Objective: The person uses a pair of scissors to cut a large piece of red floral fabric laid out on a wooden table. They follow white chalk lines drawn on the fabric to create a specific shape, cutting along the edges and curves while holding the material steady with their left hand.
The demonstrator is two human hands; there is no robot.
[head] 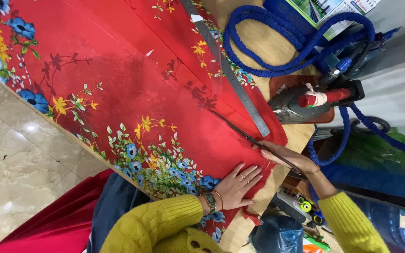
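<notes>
One broad length of red satin-like fabric printed with blue and yellow flowers (pixel 132 89) is lying spread over the pale wooden worktable (pixel 258 42), running from ten o'clock down to five o'clock of the view, and its near end is sitting right under both hands. Coiling at one o'clock is a thick blue braided hose (pixel 277 28), which is feeding a grey steam iron with a red handle (pixel 312 100) that is resting on a brown pad at three o'clock, just beside the cloth's edge; if that iron is hot and gets nudged, it could be scorching the fabric, and the hose could be dragging it. A long grey steel ruler (pixel 233 77) is lying on the cloth from twelve o'clock toward the centre, and it could be sliding if the fabric shifts. The left hand (pixel 237 187), in a mustard-yellow knitted sleeve, is pressing flat and open on the fabric at five o'clock, grasping nothing. The right hand (pixel 289 161), at four o'clock, is closing around the handles of long dark metal scissors (pixel 249 138), whose slim blades are pointing up toward eleven o'clock over the cloth. The flat hand's fingertips are lying just beside the blades, so a slip could be nicking them, and slippery cloth creeping under the palm could be pulling the cut off its line.
</notes>
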